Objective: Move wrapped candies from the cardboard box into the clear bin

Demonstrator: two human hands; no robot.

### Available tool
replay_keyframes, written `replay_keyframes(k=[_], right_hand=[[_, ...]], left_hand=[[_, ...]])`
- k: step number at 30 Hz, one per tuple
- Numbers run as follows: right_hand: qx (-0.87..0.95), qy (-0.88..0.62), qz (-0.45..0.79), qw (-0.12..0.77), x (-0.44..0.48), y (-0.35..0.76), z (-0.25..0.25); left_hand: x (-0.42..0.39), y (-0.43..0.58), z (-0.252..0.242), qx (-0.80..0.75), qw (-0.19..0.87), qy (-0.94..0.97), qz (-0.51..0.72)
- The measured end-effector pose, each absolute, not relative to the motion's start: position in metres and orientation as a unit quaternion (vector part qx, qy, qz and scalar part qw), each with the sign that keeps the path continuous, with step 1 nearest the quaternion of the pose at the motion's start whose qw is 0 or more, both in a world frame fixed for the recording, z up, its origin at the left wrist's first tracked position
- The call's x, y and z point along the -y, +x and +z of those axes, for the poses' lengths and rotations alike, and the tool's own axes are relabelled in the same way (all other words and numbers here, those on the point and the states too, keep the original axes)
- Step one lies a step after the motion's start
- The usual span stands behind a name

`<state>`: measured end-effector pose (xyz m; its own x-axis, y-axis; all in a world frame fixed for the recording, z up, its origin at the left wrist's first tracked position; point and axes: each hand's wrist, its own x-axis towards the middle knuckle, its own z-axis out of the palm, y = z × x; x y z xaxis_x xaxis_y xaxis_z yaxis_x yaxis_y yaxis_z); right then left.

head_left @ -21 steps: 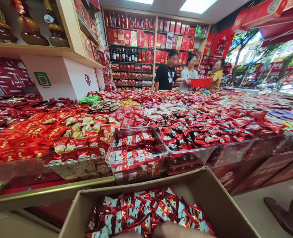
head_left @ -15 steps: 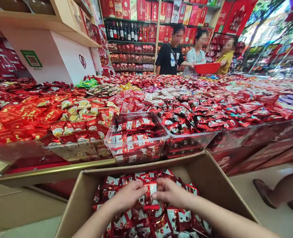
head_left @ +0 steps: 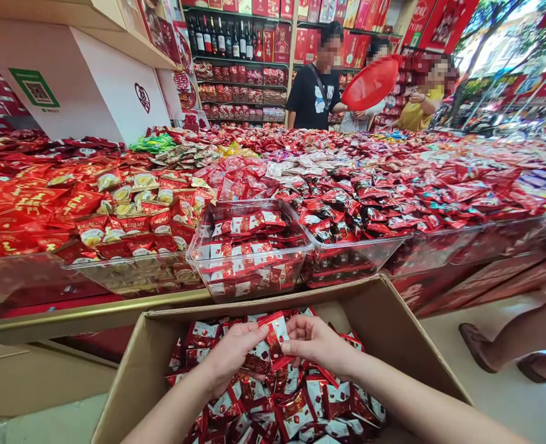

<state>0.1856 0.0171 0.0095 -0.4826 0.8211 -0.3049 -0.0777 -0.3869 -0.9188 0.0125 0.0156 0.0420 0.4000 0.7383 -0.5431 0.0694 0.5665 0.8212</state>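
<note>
A red-and-white wrapped candy packet (head_left: 277, 332) is held up between my two hands, over an open cardboard box (head_left: 418, 351). My left hand (head_left: 234, 353) pinches its left side with thumb and fingers; another packet shows just under those fingers, and whether it is gripped too I cannot tell. On the right side, my right hand (head_left: 318, 344) closes thumb and curled fingers on the same packet. Loose packets of the same kind (head_left: 295, 413) fill the box below. Directly beyond the box stands a clear plastic bin (head_left: 249, 262) with rows of matching packets.
Clear bins of other sweets, such as durian packets (head_left: 136, 225) and dark red packets (head_left: 342, 213), cover the counter. Across it, a person in black (head_left: 312, 95) holds a red basin (head_left: 369, 83) near two other people. Someone's legs (head_left: 516, 333) stand at right.
The packet between my hands has tilted, and another packet now shows beneath my left fingers. Across the counter, the red basin has been raised and tipped up. The view has shifted slightly.
</note>
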Motion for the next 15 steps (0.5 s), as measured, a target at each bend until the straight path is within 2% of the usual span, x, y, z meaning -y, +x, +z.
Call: replay_keyframes(k=[10,15], right_hand=[[0.498,-0.394,0.710,0.304,-0.023,0.197,0.020],[0.601,-0.456,0.616,0.226,-0.029,0.213,0.022]], left_hand=[[-0.016,0.008,0.046,-0.477,0.786,0.303,0.250],[-0.020,0.003,0.049,-0.483,0.769,0.319,0.270]])
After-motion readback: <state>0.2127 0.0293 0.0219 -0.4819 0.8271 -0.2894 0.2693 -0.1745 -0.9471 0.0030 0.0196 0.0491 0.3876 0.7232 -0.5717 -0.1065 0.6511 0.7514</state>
